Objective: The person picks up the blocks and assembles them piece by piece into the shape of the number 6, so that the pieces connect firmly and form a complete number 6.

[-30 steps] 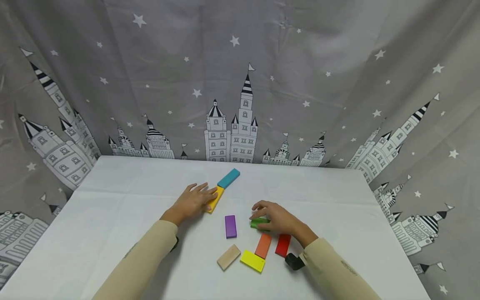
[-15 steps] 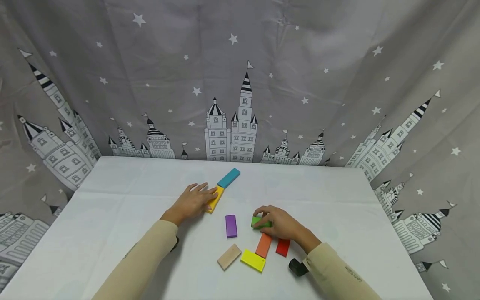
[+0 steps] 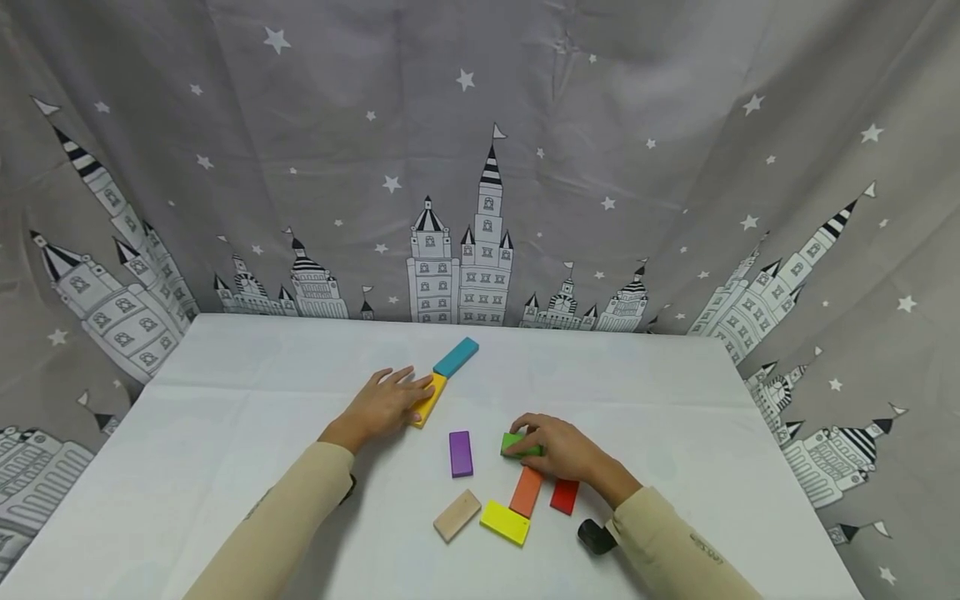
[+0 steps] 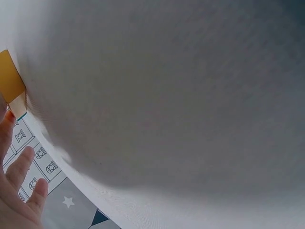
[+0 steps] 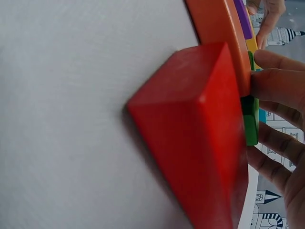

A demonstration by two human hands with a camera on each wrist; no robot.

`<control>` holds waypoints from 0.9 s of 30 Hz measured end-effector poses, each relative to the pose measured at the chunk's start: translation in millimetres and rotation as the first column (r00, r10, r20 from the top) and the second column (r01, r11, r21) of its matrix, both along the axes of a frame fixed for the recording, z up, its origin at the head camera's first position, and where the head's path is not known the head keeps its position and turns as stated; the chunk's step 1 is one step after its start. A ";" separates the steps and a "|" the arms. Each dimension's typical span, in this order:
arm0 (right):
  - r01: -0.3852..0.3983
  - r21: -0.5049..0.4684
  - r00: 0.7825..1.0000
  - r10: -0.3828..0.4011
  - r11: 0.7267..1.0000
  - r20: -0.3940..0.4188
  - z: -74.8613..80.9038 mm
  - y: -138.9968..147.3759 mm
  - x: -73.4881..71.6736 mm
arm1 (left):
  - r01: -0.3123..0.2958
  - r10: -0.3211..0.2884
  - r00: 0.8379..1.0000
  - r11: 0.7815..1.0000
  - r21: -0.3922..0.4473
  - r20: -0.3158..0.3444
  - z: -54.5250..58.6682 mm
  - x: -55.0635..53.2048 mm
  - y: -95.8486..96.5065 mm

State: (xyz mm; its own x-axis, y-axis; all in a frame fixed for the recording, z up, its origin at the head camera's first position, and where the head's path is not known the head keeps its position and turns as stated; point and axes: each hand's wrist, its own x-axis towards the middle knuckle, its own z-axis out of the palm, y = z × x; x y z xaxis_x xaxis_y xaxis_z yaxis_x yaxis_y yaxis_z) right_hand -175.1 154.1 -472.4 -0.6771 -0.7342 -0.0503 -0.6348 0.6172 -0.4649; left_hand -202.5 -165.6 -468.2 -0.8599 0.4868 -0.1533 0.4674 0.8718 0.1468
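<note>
My left hand (image 3: pixel 381 405) rests its fingers on an amber-yellow block (image 3: pixel 432 402), whose far end meets a blue block (image 3: pixel 456 357). In the left wrist view, two of its fingers (image 4: pixel 21 167) are spread, and the amber block (image 4: pixel 10 78) shows at the left edge. My right hand (image 3: pixel 561 450) pinches a green block (image 3: pixel 512 443) lying on the table, its fingers bent around the block. From the right wrist, the green block (image 5: pixel 250 121) shows between the fingertips, partly hidden behind a large red block (image 5: pixel 190 124) and an orange block (image 5: pixel 221 33).
A purple block (image 3: pixel 461 454) lies between the hands. Nearer me are a plain wood block (image 3: pixel 457 515), a bright yellow block (image 3: pixel 505 522), an orange block (image 3: pixel 527 492) touching it, and a red block (image 3: pixel 565 497) beneath the right wrist. A patterned grey curtain (image 3: pixel 480 100) hangs behind the white table (image 3: pixel 660 400).
My right hand has come down and closed its fingers on the green block, which has turned slightly. My left hand has stayed on the amber block.
</note>
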 end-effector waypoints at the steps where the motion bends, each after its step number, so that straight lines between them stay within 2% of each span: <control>1: -0.007 0.001 1.000 0.007 1.000 -0.006 -0.1 0.2 -0.7 | -0.001 0.001 1.000 1.000 -0.001 0.002 -0.1 -0.3 0.0; 11: -0.027 -0.009 0.999 0.027 1.000 -0.037 -1.6 2.4 -5.9 | -0.016 0.016 1.000 1.000 -0.012 0.007 -2.5 -4.4 2.0; 19: -0.041 -0.019 0.998 0.041 0.999 -0.049 -4.1 0.3 -10.2 | -0.011 0.011 1.000 1.000 -0.018 0.004 0.2 -5.3 3.2; 27: -0.042 -0.022 0.998 0.041 0.999 -0.051 2.9 -11.0 -13.7 | -0.019 0.020 1.000 1.000 -0.014 0.010 -1.7 -5.3 2.2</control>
State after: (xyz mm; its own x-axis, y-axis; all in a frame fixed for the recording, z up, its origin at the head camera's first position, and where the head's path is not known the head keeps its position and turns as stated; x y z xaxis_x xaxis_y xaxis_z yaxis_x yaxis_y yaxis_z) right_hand -188.8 143.1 -469.5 -0.6474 -0.7621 0.0005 -0.6826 0.5796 -0.4451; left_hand -207.8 -163.4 -469.9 -0.8676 0.4677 -0.1687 0.4488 0.8827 0.1392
